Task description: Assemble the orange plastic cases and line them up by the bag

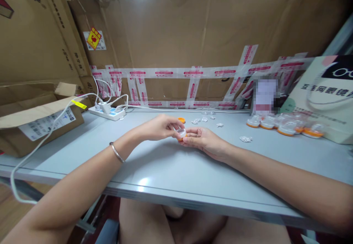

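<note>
Between both hands, just above the grey tabletop, is a small round white cup-like piece with an orange base (181, 134). My right hand (204, 140) grips its side between thumb and fingers. My left hand (164, 127) has its fingertips closed at the rim from the other side. Whether the left fingers also pinch a smaller part cannot be made out. An orange ring (181, 120) lies on the table just behind the hands. Several small white plastic pieces (204, 119) are scattered to the right of it, with a larger white piece (246, 139) nearer my right forearm.
Several clear-topped pieces with orange bases (286, 127) stand at the right, before a printed bag (325, 97). A power strip (107, 111) with white cables and an open cardboard box (41, 117) are at the left. A large taped carton (171, 42) walls off the back.
</note>
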`<state>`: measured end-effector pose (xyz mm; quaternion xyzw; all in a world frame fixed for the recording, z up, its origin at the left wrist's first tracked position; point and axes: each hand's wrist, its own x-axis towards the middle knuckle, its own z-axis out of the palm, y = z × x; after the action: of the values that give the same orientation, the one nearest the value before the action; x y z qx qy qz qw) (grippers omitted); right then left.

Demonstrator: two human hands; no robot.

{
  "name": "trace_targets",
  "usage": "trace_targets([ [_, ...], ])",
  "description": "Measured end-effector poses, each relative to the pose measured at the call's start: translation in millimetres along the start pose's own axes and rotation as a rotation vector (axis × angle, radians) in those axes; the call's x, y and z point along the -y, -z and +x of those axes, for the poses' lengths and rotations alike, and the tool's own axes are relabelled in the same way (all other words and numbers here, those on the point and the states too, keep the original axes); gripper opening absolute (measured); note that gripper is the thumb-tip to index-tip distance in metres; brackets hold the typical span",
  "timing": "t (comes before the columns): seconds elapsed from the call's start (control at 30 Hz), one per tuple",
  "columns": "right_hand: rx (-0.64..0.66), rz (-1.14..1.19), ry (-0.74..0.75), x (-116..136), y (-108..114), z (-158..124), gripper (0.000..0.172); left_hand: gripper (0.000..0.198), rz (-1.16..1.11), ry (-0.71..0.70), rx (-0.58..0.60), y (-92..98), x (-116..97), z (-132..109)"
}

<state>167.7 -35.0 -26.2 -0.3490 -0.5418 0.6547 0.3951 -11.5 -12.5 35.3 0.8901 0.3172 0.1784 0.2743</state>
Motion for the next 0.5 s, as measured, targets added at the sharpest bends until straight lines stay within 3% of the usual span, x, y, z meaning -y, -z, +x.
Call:
trace_targets([
  [0.3,0.114,0.056,-0.047,6.5,0.2,-1.0,0.018,0.025,-0.135,0.044,0.054,1.1,8.2,0.8],
  [0.5,0.139,0.058,-0.055,6.7,2.6,-0.5,0.021,0.028,-0.151,0.033,0.071,3.1,7.5,0.2],
])
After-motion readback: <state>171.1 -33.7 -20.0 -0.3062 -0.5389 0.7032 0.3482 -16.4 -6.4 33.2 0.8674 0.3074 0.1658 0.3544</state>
